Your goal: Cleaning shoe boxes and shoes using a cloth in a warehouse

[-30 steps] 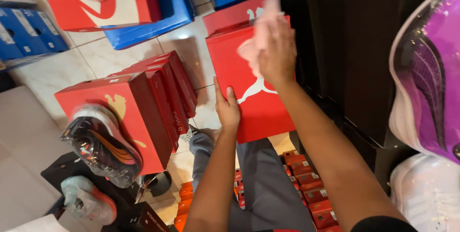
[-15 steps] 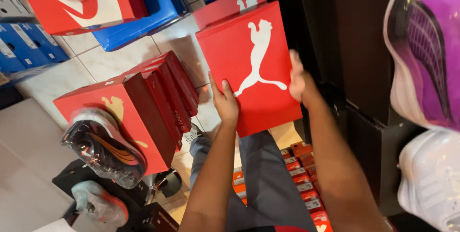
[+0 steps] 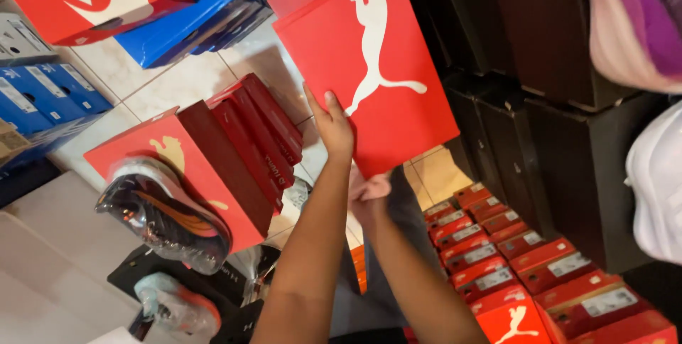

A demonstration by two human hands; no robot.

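A large red shoebox (image 3: pixel 383 81) with a white leaping-animal mark on its lid is held up, tilted, in front of me. My left hand (image 3: pixel 331 127) grips its left edge, fingers spread on the lid. My right hand (image 3: pixel 368 193) is under the box's lower edge, mostly hidden, bunched around a pinkish cloth that presses against the box's underside. Both forearms rise from the bottom of the view.
Left of my arms, several red shoeboxes (image 3: pixel 234 152) lean together, with a plastic-wrapped dark shoe (image 3: pixel 163 216) in front. Blue boxes (image 3: pixel 185 17) lie at the upper left. Dark boxes (image 3: pixel 554 102) stand on the right, above rows of red boxes (image 3: pixel 540 273). A purple shoe (image 3: pixel 632 17) and a white shoe (image 3: pixel 657 187) hang close at the right.
My right hand slid from the top of the lid, down the right edge, to beneath the box. The box has tilted and come closer. My left hand has kept its hold.
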